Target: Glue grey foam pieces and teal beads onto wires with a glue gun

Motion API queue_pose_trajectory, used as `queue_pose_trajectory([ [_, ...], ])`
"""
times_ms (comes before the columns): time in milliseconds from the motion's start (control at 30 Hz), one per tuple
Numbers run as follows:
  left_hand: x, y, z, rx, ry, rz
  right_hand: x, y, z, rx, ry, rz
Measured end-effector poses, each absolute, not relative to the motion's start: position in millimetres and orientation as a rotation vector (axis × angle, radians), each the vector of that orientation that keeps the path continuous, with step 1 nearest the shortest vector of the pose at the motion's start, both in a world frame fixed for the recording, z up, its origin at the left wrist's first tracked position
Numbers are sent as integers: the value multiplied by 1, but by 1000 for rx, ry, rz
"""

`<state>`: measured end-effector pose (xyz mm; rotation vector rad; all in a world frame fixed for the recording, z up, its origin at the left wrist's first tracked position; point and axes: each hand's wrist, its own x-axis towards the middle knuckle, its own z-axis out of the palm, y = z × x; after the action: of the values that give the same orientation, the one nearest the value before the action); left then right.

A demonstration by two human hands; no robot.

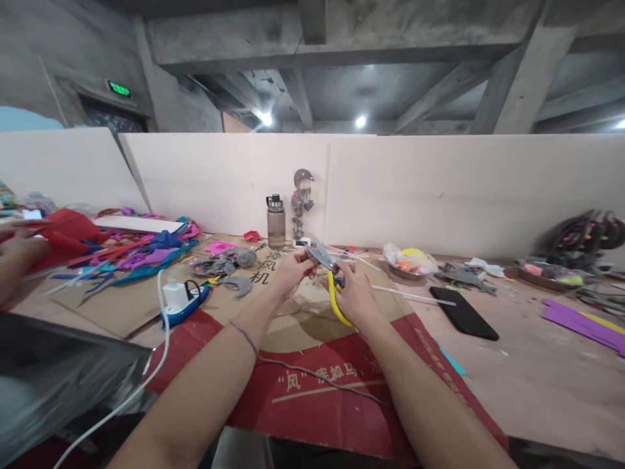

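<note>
My right hand (357,294) is wrapped round the yellow handles of a pair of scissors (336,301), whose blades are parted and point away to the upper left. Close by the blades, my left hand (293,275) has its fingertips pinched together; what lies between them is too small to make out. A strand of grey yarn (319,378) runs over my left forearm and down across the red and brown cardboard sheet (312,417). Behind the hands stands a grey moon-shaped hanging ornament (303,195) with pink dots.
A water bottle (276,225) stands at the back. On the left are a power strip (188,306), grey yarn pieces (224,262) and coloured felt (151,257), beside another person's hands (22,251). A phone (463,314) and a bowl (410,268) lie right.
</note>
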<state>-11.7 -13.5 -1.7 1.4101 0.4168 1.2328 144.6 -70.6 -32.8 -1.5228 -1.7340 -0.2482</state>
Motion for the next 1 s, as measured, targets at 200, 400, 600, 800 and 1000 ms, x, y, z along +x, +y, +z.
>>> queue_pose_trajectory([
  [200,-13,-12,-3,1435,427,1232,144,-73,-31,-1518,-1742,-191],
  [400,-12,-10,-4,1453,434,1231,145,-73,-30,-1531,-1757,-165],
  [600,-13,-9,-5,1431,443,1228,146,-73,-29,-1537,-1772,-189],
  [800,-13,-10,-3,1426,453,1227,146,-73,-29,-1570,-1777,-217],
  [1000,-13,-10,-2,1418,457,1217,146,-76,-27,-1598,-1777,-241],
])
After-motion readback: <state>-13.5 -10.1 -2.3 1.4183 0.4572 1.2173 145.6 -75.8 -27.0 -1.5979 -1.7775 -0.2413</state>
